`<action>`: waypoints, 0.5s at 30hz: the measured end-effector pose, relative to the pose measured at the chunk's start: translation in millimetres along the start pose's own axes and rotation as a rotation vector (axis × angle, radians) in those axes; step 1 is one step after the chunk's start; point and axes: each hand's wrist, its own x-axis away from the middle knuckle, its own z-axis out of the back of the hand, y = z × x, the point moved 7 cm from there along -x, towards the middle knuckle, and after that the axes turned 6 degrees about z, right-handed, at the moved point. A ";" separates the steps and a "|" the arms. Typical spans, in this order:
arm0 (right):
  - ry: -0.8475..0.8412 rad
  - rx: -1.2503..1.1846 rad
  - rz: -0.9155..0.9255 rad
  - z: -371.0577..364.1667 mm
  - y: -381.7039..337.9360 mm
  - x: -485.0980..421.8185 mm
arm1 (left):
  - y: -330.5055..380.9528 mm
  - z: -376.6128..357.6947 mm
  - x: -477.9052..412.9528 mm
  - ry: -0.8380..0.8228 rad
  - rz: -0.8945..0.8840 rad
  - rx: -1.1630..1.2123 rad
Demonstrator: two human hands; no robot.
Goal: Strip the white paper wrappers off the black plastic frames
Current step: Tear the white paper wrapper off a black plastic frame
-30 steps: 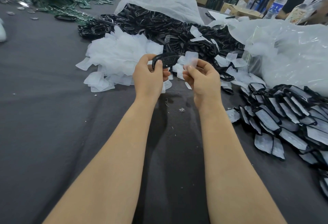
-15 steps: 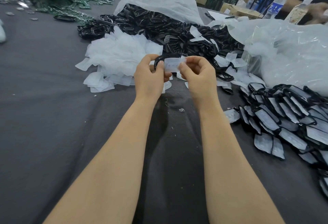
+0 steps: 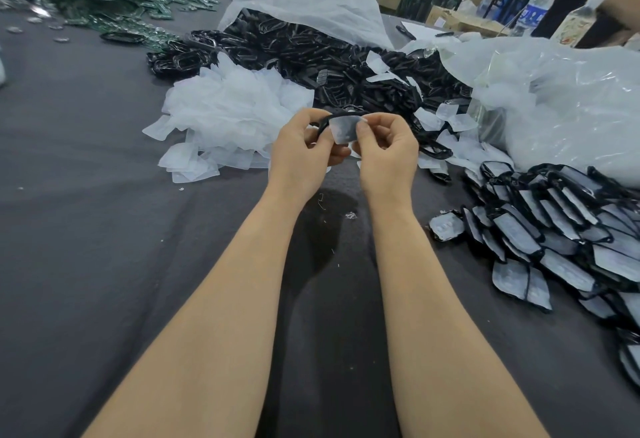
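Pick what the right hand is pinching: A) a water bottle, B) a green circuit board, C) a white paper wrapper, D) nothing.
C: the right hand pinches the white paper wrapper between thumb and forefinger, right by the black frame gripped in the left hand.

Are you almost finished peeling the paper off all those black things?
Not nearly. Done: a pile of loose wrappers and a heap of bare frames lie beyond the hands. In hand: the left hand holds one frame while the right hand pinches its wrapper, which is not off yet. Left: a big stack of wrapped frames waits on the right, so plenty remains.
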 end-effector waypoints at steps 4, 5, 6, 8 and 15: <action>0.015 -0.012 -0.012 1.8 1.9 0.5 | -0.3 -1.7 1.3 -0.020 -0.003 0.010; 0.020 -0.025 -0.008 1.9 2.1 0.8 | -0.5 -2.1 1.2 -0.024 -0.004 0.008; 0.026 -0.043 -0.005 2.1 2.0 1.0 | -0.7 -2.1 0.9 -0.028 -0.004 0.006; 0.040 -0.094 -0.017 2.4 4.1 0.3 | -1.5 -1.6 0.2 -0.028 -0.003 0.006; -0.142 -0.365 -0.329 -6.5 25.4 -3.6 | -3.0 -1.2 -0.1 -0.033 0.010 -0.012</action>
